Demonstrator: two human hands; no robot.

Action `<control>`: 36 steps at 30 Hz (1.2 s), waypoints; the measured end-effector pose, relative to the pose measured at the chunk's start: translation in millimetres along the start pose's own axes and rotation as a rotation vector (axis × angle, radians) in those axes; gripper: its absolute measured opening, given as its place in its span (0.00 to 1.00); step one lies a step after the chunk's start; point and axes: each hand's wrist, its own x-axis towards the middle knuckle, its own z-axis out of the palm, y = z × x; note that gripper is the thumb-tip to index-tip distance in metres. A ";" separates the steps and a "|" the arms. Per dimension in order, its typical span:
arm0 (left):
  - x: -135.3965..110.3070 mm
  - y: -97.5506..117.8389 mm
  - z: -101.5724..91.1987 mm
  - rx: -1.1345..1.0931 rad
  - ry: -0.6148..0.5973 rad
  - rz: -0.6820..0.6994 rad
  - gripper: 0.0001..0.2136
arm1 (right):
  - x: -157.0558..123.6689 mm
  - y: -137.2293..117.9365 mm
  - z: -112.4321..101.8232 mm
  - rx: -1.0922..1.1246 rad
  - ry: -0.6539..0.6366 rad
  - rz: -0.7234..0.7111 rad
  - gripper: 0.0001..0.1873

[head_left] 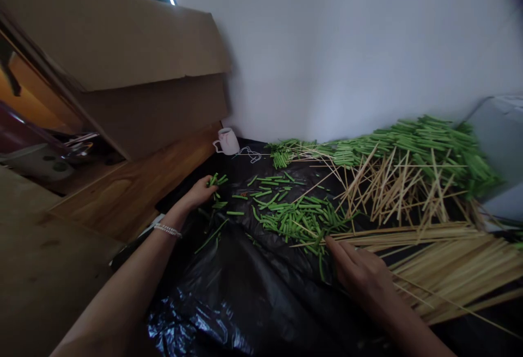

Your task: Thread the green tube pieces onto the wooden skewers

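My left hand [200,192] is closed round a few short cut green stalk pieces [218,179], which look like garlic scapes or long beans. My right hand [362,270] has its fingers pinched at the near edge of a loose heap of the same cut green stalks [298,218]. A thin bamboo skewer [304,228] points out from its fingertips over the heap, and its rear end seems to run out behind the hand. Beside that hand lies a thick spread of bare bamboo skewers [461,270]. Black plastic sheeting [245,291] is under everything.
Filled skewers of green stalks [425,144] are piled along the wall, their bare ends [392,188] crossing towards me. A white mug [227,141] and tangled white string [250,153] stand at the back. A cardboard box [155,95] is on the left, a grey container [500,133] far right.
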 end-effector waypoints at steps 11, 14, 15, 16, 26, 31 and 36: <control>-37.9 74.9 68.6 -0.144 -0.516 0.340 0.22 | -2.6 0.1 2.6 0.026 0.009 0.003 0.17; -39.7 67.3 43.3 0.089 -0.461 0.334 0.19 | -2.1 0.5 3.3 0.038 0.012 0.002 0.17; -39.7 59.3 30.7 0.236 -0.370 0.302 0.17 | -1.6 0.5 3.3 0.038 0.010 0.003 0.17; -39.9 49.1 17.7 0.385 -0.280 0.249 0.17 | -1.2 0.4 3.2 0.037 0.008 0.004 0.17; -51.6 -37.1 -12.7 0.801 -0.089 0.015 0.18 | -1.2 -0.1 2.8 0.042 -0.023 0.012 0.17; -48.1 -47.3 -2.8 0.853 -0.099 0.024 0.08 | -0.1 0.2 2.9 0.048 -0.028 0.012 0.16; -49.3 -52.2 1.4 0.858 -0.055 0.034 0.07 | -0.4 0.3 3.1 0.052 -0.035 -0.007 0.16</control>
